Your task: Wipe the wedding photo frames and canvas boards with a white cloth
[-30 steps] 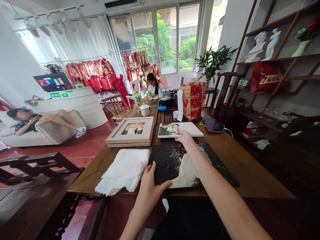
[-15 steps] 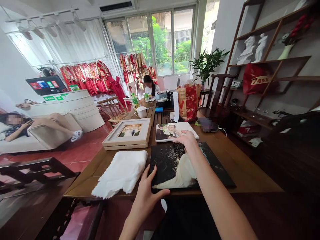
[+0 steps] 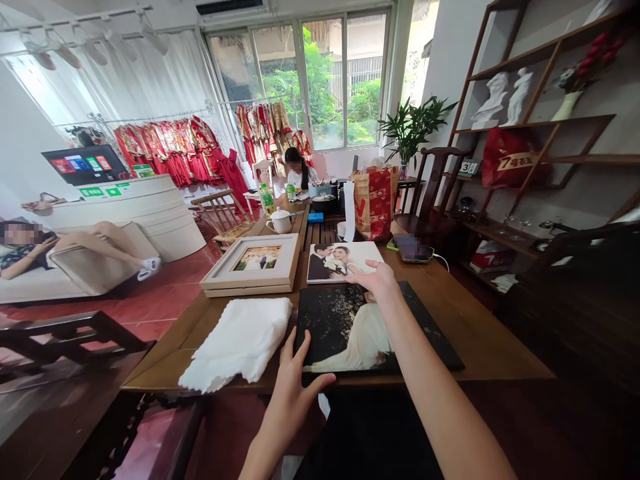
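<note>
A dark photo panel [image 3: 330,333] with a figure in a pale gown lies at the near edge of the table. My left hand [image 3: 295,380] is at its near left corner, thumb and fingers spread apart. Across the panel reaches my right hand [image 3: 375,277], fingers stretched out over the near edge of a white photo panel [image 3: 323,261] that shows a couple. Part of both panels is hidden by my right hand and forearm. To the left lie a crumpled white cloth [image 3: 240,343] and, behind it, a pale wooden picture frame [image 3: 220,277].
Farther along the wooden table [image 3: 480,340] stand a white lidded cup [image 3: 281,221], a blue box [image 3: 315,217], a paper bag [image 3: 373,203] and a phone [image 3: 415,248]. A person sits at the far end; another lies on a sofa [image 3: 75,280]. Shelves [image 3: 540,120] rise at right.
The view has shifted slightly. The white photo panel sits a little farther left and its picture shows more clearly, with less glare. My left hand keeps its place at the dark panel's corner.
</note>
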The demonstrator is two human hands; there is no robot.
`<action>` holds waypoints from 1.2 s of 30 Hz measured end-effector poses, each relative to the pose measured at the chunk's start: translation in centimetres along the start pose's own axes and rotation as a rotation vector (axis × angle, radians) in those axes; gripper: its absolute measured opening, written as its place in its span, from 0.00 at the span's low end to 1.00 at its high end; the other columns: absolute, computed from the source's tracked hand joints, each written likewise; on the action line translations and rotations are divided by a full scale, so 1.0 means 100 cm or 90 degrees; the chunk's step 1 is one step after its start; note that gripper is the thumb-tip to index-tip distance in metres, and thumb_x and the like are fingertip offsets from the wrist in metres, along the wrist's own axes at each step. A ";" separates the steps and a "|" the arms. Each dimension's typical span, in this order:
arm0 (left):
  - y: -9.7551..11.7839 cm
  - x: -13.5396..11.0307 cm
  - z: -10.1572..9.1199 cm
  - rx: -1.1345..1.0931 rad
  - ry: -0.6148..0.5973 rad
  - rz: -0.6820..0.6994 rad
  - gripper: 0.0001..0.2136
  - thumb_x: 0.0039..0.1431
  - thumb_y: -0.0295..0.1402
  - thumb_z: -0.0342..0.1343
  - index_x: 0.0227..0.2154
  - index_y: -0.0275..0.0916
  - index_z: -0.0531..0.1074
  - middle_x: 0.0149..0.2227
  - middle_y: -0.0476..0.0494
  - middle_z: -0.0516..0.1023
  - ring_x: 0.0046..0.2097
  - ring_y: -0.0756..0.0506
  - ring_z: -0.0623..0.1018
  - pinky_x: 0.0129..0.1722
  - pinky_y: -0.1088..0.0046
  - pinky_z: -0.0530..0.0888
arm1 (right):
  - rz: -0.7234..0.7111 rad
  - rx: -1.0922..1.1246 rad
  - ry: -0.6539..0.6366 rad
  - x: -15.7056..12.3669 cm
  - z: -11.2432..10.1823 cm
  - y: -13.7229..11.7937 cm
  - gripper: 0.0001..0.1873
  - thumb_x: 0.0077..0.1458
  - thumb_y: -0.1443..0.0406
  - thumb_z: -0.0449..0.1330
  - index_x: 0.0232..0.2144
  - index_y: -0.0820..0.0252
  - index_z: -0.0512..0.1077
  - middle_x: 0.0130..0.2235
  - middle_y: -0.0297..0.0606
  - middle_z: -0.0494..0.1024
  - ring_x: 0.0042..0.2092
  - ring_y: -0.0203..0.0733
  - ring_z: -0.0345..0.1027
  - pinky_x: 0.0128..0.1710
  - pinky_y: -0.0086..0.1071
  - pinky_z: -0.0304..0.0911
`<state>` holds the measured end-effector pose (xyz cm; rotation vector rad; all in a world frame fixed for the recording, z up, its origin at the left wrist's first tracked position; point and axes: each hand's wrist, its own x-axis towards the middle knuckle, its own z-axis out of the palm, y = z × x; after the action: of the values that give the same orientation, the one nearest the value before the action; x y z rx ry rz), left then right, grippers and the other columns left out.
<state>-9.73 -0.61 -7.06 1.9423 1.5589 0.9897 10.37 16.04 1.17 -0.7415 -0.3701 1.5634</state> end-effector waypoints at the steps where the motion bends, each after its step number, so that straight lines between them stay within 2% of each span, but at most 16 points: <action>1: -0.001 -0.001 0.001 0.005 0.001 0.004 0.32 0.51 0.37 0.58 0.59 0.42 0.55 0.64 0.39 0.46 0.64 0.40 0.47 0.60 0.58 0.51 | 0.036 -0.001 0.008 -0.006 0.002 -0.003 0.20 0.50 0.73 0.41 0.46 0.70 0.61 0.36 0.54 0.73 0.44 0.56 0.69 0.39 0.60 0.64; 4: -0.004 -0.002 0.005 0.028 -0.005 0.023 0.32 0.54 0.37 0.55 0.60 0.42 0.51 0.64 0.39 0.43 0.64 0.40 0.44 0.59 0.57 0.51 | 0.095 0.008 0.051 -0.030 0.003 -0.014 0.21 0.51 0.68 0.44 0.47 0.72 0.60 0.44 0.58 0.70 0.50 0.55 0.66 0.42 0.53 0.66; 5: -0.004 -0.002 0.006 0.040 -0.011 0.030 0.32 0.55 0.37 0.55 0.61 0.42 0.50 0.64 0.38 0.42 0.64 0.39 0.44 0.59 0.57 0.51 | 0.079 0.010 0.067 -0.039 0.000 -0.018 0.21 0.51 0.67 0.46 0.47 0.71 0.60 0.46 0.58 0.69 0.52 0.53 0.65 0.44 0.50 0.66; 7: 0.000 -0.003 0.006 0.079 -0.015 0.051 0.31 0.56 0.36 0.54 0.61 0.42 0.49 0.65 0.37 0.41 0.64 0.38 0.44 0.58 0.54 0.52 | -0.042 -0.009 0.067 -0.057 -0.014 -0.025 0.19 0.50 0.69 0.48 0.46 0.65 0.62 0.50 0.54 0.69 0.53 0.48 0.64 0.49 0.46 0.64; 10: 0.018 -0.010 -0.004 0.162 0.026 0.134 0.29 0.58 0.31 0.50 0.61 0.46 0.48 0.65 0.40 0.40 0.64 0.36 0.45 0.58 0.52 0.53 | -0.245 -0.106 0.084 -0.088 -0.049 -0.033 0.14 0.49 0.71 0.52 0.40 0.56 0.65 0.49 0.44 0.72 0.54 0.42 0.64 0.56 0.43 0.57; 12: 0.032 -0.016 -0.020 0.203 0.084 0.203 0.28 0.59 0.27 0.46 0.61 0.50 0.48 0.65 0.45 0.40 0.63 0.37 0.47 0.58 0.53 0.54 | -0.316 -0.199 0.074 -0.109 -0.076 -0.034 0.11 0.50 0.68 0.53 0.39 0.54 0.66 0.47 0.42 0.75 0.53 0.44 0.65 0.57 0.44 0.56; 14: 0.038 -0.020 -0.042 0.243 0.134 0.227 0.29 0.58 0.25 0.43 0.61 0.51 0.48 0.65 0.48 0.41 0.63 0.38 0.48 0.59 0.54 0.53 | -0.380 -0.300 0.074 -0.132 -0.101 -0.032 0.12 0.51 0.66 0.54 0.41 0.52 0.66 0.47 0.41 0.75 0.53 0.46 0.66 0.56 0.47 0.56; 16: 0.029 -0.020 -0.063 0.296 0.161 0.208 0.31 0.55 0.24 0.43 0.62 0.48 0.46 0.65 0.47 0.41 0.64 0.37 0.46 0.59 0.52 0.52 | -0.423 -0.395 0.117 -0.154 -0.121 -0.028 0.12 0.52 0.63 0.55 0.41 0.52 0.65 0.46 0.41 0.76 0.52 0.48 0.66 0.56 0.50 0.57; 18: 0.008 -0.015 -0.081 0.347 0.157 0.181 0.34 0.51 0.23 0.44 0.62 0.43 0.44 0.64 0.41 0.42 0.63 0.36 0.47 0.58 0.51 0.54 | -0.417 -0.459 0.160 -0.174 -0.134 -0.023 0.14 0.51 0.60 0.56 0.42 0.52 0.65 0.45 0.42 0.77 0.52 0.51 0.67 0.55 0.51 0.58; 20: -0.019 -0.007 -0.093 0.389 0.130 0.162 0.36 0.46 0.23 0.45 0.62 0.38 0.46 0.61 0.36 0.52 0.60 0.35 0.57 0.55 0.53 0.61 | -0.389 -0.502 0.169 -0.187 -0.143 -0.018 0.18 0.48 0.57 0.58 0.43 0.51 0.65 0.45 0.42 0.77 0.52 0.53 0.66 0.54 0.52 0.59; 21: -0.031 -0.002 -0.098 0.411 0.112 0.153 0.36 0.43 0.23 0.45 0.60 0.37 0.50 0.58 0.36 0.59 0.58 0.35 0.62 0.53 0.55 0.64 | -0.385 -0.518 0.179 -0.192 -0.146 -0.015 0.20 0.47 0.56 0.59 0.44 0.51 0.65 0.45 0.43 0.77 0.51 0.54 0.67 0.54 0.53 0.59; 23: -0.047 0.007 -0.103 0.448 0.090 0.141 0.33 0.40 0.22 0.46 0.55 0.37 0.60 0.50 0.38 0.68 0.52 0.36 0.68 0.49 0.58 0.67 | -0.385 -0.545 0.199 -0.196 -0.152 -0.011 0.22 0.46 0.54 0.60 0.44 0.51 0.66 0.45 0.43 0.76 0.51 0.56 0.67 0.54 0.54 0.59; 26: -0.048 0.015 -0.104 0.443 0.095 0.133 0.24 0.43 0.23 0.46 0.47 0.40 0.67 0.45 0.42 0.71 0.47 0.38 0.70 0.44 0.64 0.68 | -0.398 -0.573 0.210 -0.189 -0.160 -0.011 0.21 0.46 0.54 0.59 0.43 0.51 0.67 0.46 0.42 0.75 0.52 0.55 0.65 0.55 0.52 0.57; 31: -0.013 0.018 -0.088 0.240 0.185 0.141 0.11 0.57 0.30 0.43 0.41 0.39 0.67 0.43 0.42 0.69 0.43 0.43 0.71 0.39 0.71 0.68 | -0.444 -0.641 0.195 -0.153 -0.177 -0.025 0.18 0.47 0.54 0.58 0.40 0.54 0.68 0.48 0.42 0.73 0.54 0.53 0.63 0.56 0.52 0.55; 33: 0.003 0.022 -0.077 0.187 0.222 0.175 0.11 0.57 0.29 0.44 0.41 0.38 0.67 0.42 0.42 0.69 0.43 0.43 0.71 0.40 0.71 0.68 | -0.439 -0.690 0.188 -0.136 -0.183 -0.030 0.18 0.49 0.54 0.57 0.42 0.54 0.67 0.50 0.43 0.70 0.55 0.52 0.62 0.55 0.51 0.57; 36: 0.022 0.035 -0.058 0.200 0.248 0.245 0.18 0.52 0.27 0.45 0.47 0.38 0.66 0.43 0.41 0.67 0.44 0.42 0.69 0.42 0.69 0.67 | -0.413 -0.754 0.169 -0.113 -0.182 -0.034 0.20 0.50 0.55 0.57 0.44 0.54 0.66 0.52 0.45 0.68 0.55 0.53 0.62 0.53 0.49 0.60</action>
<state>-12.47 1.77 -0.87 2.4457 1.6562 1.4213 24.57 2.10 -7.41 -1.5043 -1.2336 0.5009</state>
